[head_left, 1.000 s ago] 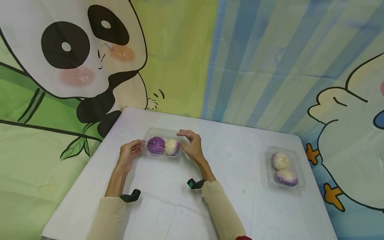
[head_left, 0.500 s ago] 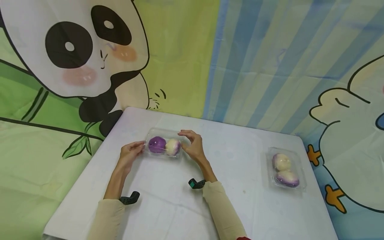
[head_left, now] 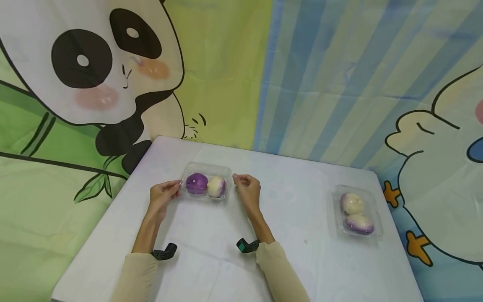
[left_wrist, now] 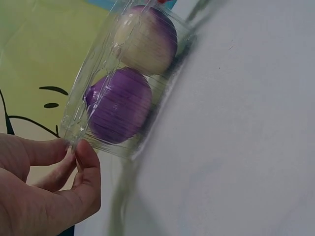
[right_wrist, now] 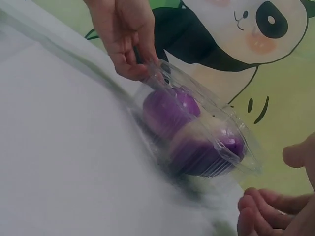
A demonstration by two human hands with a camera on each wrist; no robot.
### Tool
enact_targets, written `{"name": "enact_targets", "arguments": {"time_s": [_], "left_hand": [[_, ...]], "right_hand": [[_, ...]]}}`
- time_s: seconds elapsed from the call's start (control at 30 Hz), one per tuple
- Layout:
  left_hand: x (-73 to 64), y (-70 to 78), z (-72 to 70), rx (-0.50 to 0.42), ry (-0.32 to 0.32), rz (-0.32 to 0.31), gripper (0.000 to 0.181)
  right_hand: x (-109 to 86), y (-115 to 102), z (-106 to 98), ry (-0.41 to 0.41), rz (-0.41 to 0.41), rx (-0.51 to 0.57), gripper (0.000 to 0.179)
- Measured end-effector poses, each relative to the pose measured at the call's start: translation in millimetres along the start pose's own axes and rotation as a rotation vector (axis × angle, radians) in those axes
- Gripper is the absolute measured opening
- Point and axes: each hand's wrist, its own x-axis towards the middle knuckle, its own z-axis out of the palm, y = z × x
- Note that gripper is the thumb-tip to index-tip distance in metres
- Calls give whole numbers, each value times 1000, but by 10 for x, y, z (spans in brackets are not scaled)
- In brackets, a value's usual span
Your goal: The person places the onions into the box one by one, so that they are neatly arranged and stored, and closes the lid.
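Note:
A clear plastic clamshell box (head_left: 209, 167) sits at the far left of the white table. Inside are a round purple thing (head_left: 196, 183) with a small nub and a round cream-and-purple one (head_left: 216, 186); their kind is unclear. My left hand (head_left: 163, 195) pinches the box's rim at its left end between thumb and fingertips, plainly seen in the left wrist view. Beside the right end, my right hand (head_left: 248, 191) is apart from the box. In the right wrist view its thumb and loosely bent fingers (right_wrist: 261, 211) hold nothing.
A second clear plastic box (head_left: 357, 209) with two cream-and-purple round things lies at the table's right side. Behind the table (head_left: 279, 251) hangs a cartoon-printed cloth (head_left: 226, 75). A black camera mount is on each wrist.
My right hand has drawn away from the box's right end, and its fingers have come closer to the thumb. My left hand now pinches the rim. The box stays in about the same place.

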Motion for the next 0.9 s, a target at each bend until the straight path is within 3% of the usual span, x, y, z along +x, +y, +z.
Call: {"name": "enact_targets", "arguments": {"time_s": [0.1, 0.27, 0.57, 0.9], "left_hand": [[-15, 11, -1, -9, -1, -2, 46], [-35, 1, -2, -40, -2, -8, 46], [-56, -25, -7, -46, -20, 5, 45], [-32, -35, -27, 11, -7, -28, 40]], "right_hand": [[-146, 23, -4, -107, 160, -9, 49], [-299, 70, 7, -277, 295, 118, 47], [-339, 99, -7, -356, 284, 289, 34], [-341, 105, 7, -360, 297, 338, 27]]}}
